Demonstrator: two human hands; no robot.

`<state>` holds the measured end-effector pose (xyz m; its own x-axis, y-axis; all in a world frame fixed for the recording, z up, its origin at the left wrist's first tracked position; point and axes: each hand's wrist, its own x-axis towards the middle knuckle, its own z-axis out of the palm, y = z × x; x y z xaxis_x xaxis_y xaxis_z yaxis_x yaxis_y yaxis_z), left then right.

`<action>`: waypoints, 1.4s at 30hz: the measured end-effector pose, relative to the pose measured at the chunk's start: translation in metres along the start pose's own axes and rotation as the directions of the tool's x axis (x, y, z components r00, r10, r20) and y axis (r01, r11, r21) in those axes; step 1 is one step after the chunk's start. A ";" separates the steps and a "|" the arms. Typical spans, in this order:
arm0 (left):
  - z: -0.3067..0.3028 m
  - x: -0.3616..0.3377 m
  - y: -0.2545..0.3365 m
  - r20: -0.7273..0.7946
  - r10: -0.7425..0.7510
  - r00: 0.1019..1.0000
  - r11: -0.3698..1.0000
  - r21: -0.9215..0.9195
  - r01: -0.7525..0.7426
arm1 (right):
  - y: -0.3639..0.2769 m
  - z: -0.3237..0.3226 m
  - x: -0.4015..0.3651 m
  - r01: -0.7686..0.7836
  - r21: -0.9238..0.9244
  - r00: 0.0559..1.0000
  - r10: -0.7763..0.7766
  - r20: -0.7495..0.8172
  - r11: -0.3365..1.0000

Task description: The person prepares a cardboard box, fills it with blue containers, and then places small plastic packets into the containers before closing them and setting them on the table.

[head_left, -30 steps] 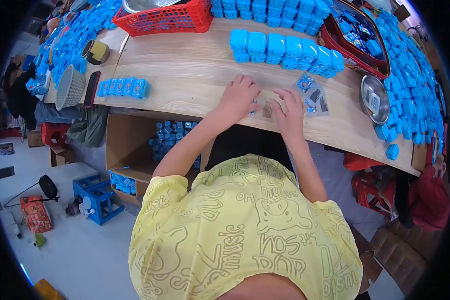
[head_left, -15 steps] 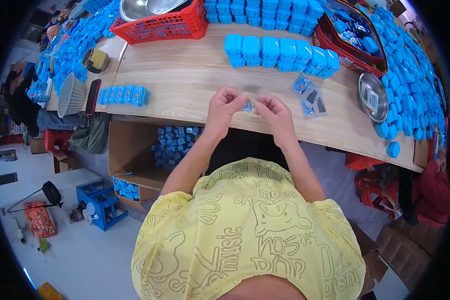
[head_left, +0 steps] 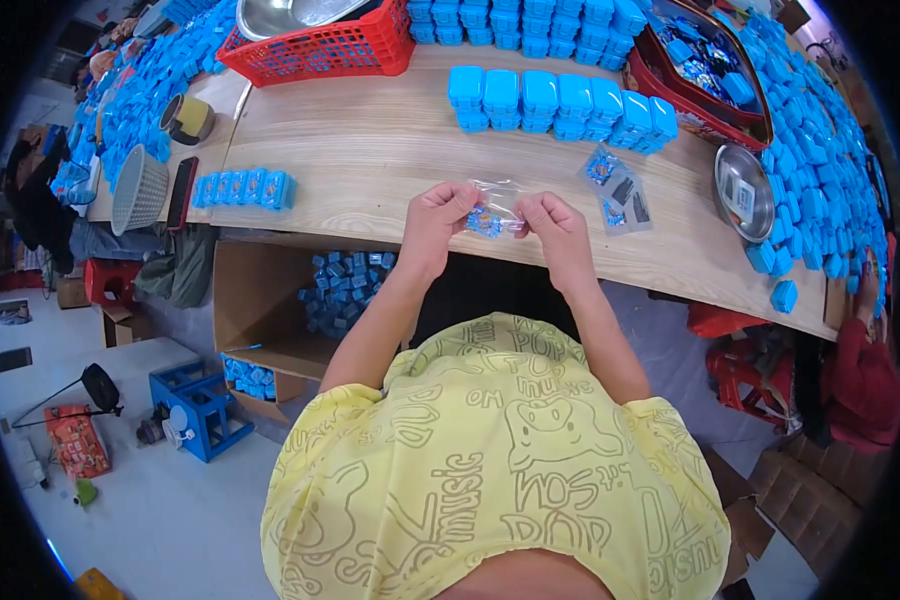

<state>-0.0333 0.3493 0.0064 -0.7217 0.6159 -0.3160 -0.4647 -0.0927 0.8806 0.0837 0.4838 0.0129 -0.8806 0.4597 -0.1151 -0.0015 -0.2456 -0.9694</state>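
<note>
Between my two hands, over the table's front edge, is a small clear plastic bag (head_left: pixel 494 207) with a blue printed piece inside. My left hand (head_left: pixel 435 222) pinches its left side, thumb against fingers. The right side is pinched by my right hand (head_left: pixel 555 230). To the right of my hands, clear packets (head_left: pixel 615 190) with blue and dark pieces lie flat on the wooden table (head_left: pixel 360 150). Behind them stands a row of stacked blue boxes (head_left: pixel 540 95). A shorter row of printed blue boxes (head_left: pixel 245 189) is on the left.
A red crate (head_left: pixel 315 50) holding metal bowls stands at the back left. On the right are a metal dish (head_left: pixel 744 195), a red tin (head_left: pixel 705 70) and a heap of blue boxes (head_left: pixel 820 190). Below the table, a cardboard box (head_left: pixel 260 300) contains blue pieces. A person's red sleeve (head_left: pixel 865 375) shows at far right.
My hands have moved apart slightly, and the plastic bag is now spread out between them, its blue content showing more. The view has shifted very little.
</note>
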 end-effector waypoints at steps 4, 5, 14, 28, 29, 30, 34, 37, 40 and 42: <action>0.001 -0.001 0.003 -0.030 -0.038 0.999 0.996 -0.077 0.036 | -0.005 0.006 -0.001 0.028 0.044 0.999 -0.027 -0.019 0.999; 0.001 -0.001 0.003 -0.038 -0.052 0.998 0.994 -0.103 0.048 | -0.007 0.006 -0.002 0.028 0.052 0.999 -0.027 -0.025 0.998; 0.001 -0.004 0.002 0.033 -0.077 0.997 0.986 -0.147 0.081 | 0.002 0.009 -0.001 0.028 0.155 0.999 -0.022 -0.046 0.987; -0.010 -0.014 0.005 0.102 0.309 0.945 0.918 0.227 -0.325 | 0.012 0.015 0.017 -0.062 -0.040 0.997 0.060 -0.052 0.997; -0.011 -0.015 0.007 0.151 0.299 0.942 0.890 0.312 -0.332 | 0.011 0.016 0.017 -0.080 -0.049 0.996 0.079 -0.032 0.996; -0.012 -0.017 0.008 0.151 0.300 0.942 0.890 0.310 -0.333 | 0.012 0.016 0.018 -0.080 -0.051 0.996 0.078 -0.032 0.995; -0.019 -0.020 0.018 0.206 0.121 0.971 0.946 0.271 -0.176 | 0.009 0.017 0.024 -0.146 -0.076 0.985 0.152 0.076 0.986; -0.034 -0.012 0.015 0.026 0.143 0.989 0.988 0.060 -0.144 | -0.004 0.017 0.034 0.219 -0.403 0.975 -0.187 0.116 0.889; -0.044 -0.013 0.023 -0.027 0.132 0.991 0.991 0.008 -0.132 | -0.040 0.016 0.071 0.619 -0.733 0.673 -0.672 0.309 0.283; -0.051 -0.015 0.026 -0.058 0.128 0.990 0.991 -0.017 -0.130 | -0.056 0.019 0.099 0.597 -0.785 0.679 -0.625 0.384 0.165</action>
<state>-0.0606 0.2981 0.0161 -0.8040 0.5524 -0.2203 -0.3760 -0.1852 0.9079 -0.0123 0.5268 0.0604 -0.7793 0.1376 0.6114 -0.1534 0.9040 -0.3990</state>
